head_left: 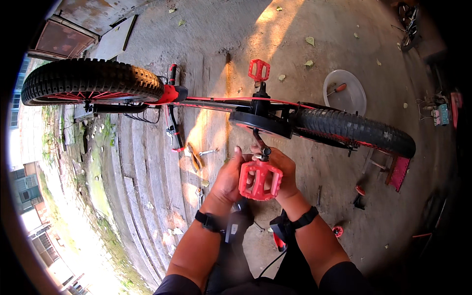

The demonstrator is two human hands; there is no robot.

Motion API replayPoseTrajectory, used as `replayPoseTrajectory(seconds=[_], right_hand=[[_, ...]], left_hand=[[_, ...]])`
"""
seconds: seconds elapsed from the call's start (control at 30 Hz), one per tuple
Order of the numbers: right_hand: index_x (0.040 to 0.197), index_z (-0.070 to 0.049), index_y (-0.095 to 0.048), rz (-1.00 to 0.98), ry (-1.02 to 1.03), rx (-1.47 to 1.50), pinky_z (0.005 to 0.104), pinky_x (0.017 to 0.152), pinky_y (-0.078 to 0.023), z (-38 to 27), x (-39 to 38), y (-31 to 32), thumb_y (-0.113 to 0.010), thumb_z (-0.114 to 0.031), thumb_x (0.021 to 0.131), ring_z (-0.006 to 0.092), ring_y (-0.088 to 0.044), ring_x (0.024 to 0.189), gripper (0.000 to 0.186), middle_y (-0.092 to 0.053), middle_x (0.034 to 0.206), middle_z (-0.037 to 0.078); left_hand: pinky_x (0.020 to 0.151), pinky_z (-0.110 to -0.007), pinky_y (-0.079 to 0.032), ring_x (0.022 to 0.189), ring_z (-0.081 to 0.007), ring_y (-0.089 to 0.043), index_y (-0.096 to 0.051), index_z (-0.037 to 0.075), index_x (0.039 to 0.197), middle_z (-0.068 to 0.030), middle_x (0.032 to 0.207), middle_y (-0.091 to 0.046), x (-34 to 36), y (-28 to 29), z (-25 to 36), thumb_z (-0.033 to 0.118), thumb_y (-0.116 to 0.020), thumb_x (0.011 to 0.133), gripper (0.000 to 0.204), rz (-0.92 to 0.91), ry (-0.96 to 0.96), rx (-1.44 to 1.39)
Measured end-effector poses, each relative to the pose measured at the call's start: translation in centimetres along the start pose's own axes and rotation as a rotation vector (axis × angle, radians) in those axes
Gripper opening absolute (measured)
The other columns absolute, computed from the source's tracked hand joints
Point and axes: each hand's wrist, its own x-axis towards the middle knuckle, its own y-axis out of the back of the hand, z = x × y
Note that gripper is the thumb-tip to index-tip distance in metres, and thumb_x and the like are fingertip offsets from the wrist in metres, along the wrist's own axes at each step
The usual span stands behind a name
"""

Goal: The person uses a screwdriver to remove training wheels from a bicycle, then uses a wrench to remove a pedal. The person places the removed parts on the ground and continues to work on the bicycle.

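Note:
A red bicycle pedal (260, 186) sits at the end of the near crank arm (261, 141). My left hand (227, 181) closes on the pedal's left side, thumb pointing up. From the other side my right hand (285, 169) grips the pedal around its axle end, by the crank. Some fingers of both hands are hidden behind the pedal. The bicycle spans the view, with its black chain cover (259, 124) just beyond my hands. A second red pedal (259, 70) is on the far side.
The front wheel (93, 82) extends left, the rear wheel (356, 130) right. Pliers (194, 156) and wrenches (200, 195) lie left of my hands. A whitish basin (351, 101) holds a screwdriver (339, 88). A red stool (398, 173) stands by the rear wheel.

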Motion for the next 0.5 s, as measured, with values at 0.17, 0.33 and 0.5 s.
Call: replayPoseTrajectory(seconds=[0.17, 0.33, 0.5], right_hand=[[0.092, -0.009, -0.069, -0.028, -0.135, -0.206, 0.0376, 0.072, -0.054, -2.7, 0.4, 3.2, -0.067, -0.014, 0.081, 0.0306, -0.066, 0.084, 0.013, -0.067, 0.09, 0.009], [0.096, -0.012, -0.068, -0.281, -0.203, -0.486, 0.0406, 0.066, -0.05, -7.8, 1.8, 8.5, -0.067, -0.018, 0.084, 0.0328, -0.062, 0.076, 0.014, -0.061, 0.085, 0.009], [0.095, -0.007, -0.065, -0.499, -0.233, -0.464, 0.0426, 0.071, -0.049, -10.2, 4.1, 10.7, -0.062, -0.018, 0.087, 0.036, -0.06, 0.084, 0.014, -0.061, 0.09, 0.015]], left_hand=[[0.072, -0.028, -0.051, 0.085, -0.0164, -0.064, -0.055, 0.001, 0.114, -0.0102, 0.095, -0.066, -4.9, 1.2, 1.3, 0.04, -0.042, 0.104, 0.042, 0.39, -0.174, 0.364], [0.083, -0.026, -0.048, 0.101, -0.0159, -0.061, -0.059, 0.001, 0.115, -0.0098, 0.106, -0.065, -6.3, -7.2, 0.9, 0.031, -0.052, 0.101, 0.034, 0.57, -0.376, 1.071], [0.086, -0.033, -0.052, 0.1, -0.0195, -0.064, -0.055, -0.004, 0.123, -0.0145, 0.107, -0.067, -4.6, -10.5, 0.0, 0.027, -0.071, 0.089, 0.049, 0.465, -0.444, 1.058]])
